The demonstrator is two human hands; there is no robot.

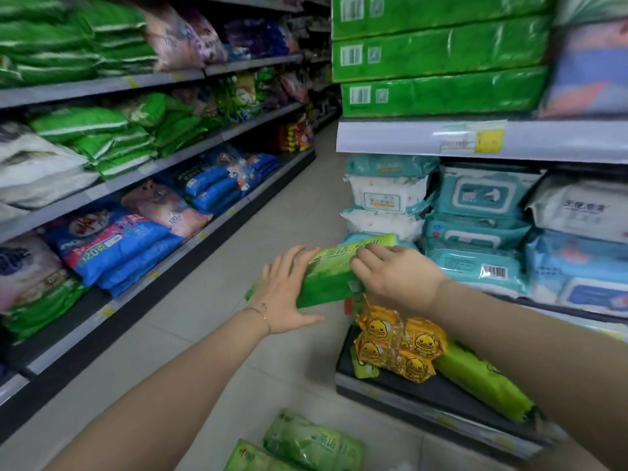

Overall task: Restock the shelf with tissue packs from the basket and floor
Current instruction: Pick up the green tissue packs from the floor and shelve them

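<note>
- Green tissue pack: held in the air between both hands, in front of the right-hand shelf unit. Its long axis runs from lower left, nearest the person, up and to the right, toward the stacked wipes packs. The printed face is turned up and left.
- Left hand: grip wide, fingers spread and nearly flat. The palm and fingers press against the left face of the pack at its near end; the thumb sticks out below the pack.
- Right hand: grip narrow, fingers curled over the top right edge of the pack, clamping it from above.
- Below the right grip: yellow duck-print packs on the bottom shelf, with a further green pack lying just beside them.
- Below both grips, nearest the person: more green tissue packs on the floor; their container cannot be determined.
</note>
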